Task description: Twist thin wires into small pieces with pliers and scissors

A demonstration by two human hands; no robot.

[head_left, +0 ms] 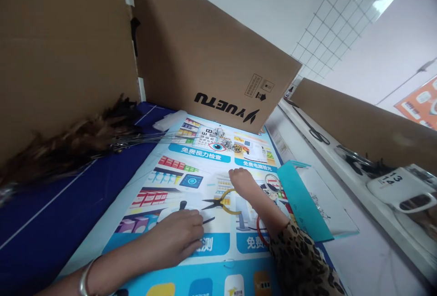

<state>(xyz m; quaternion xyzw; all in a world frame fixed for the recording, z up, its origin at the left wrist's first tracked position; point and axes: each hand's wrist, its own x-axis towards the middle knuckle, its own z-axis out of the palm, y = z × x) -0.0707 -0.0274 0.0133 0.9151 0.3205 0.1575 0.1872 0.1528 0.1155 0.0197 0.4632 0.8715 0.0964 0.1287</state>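
My left hand (182, 237) rests low over the printed poster (218, 175), its fingers curled in. A thin dark strip shows beside its fingertips, and I cannot tell whether it is held or printed. My right hand (243, 182) is closed with the fingertips pressed together over the poster's middle; whatever they pinch is too small to make out. Between the hands lie pliers (221, 201) with yellow handles and dark jaws pointing left. Beyond my right hand sits a small cluster of glittery beaded wire sprigs (223, 139), their thin stems running left.
Brown feathers (92, 132) with thin stems lie on the blue cloth (82, 177) at left. Cardboard walls (211, 59) stand behind and left. A teal-edged open box (303, 202) holds shiny bits at right. Scissors (312, 127) and a white numbered container (398, 186) occupy the side ledge.
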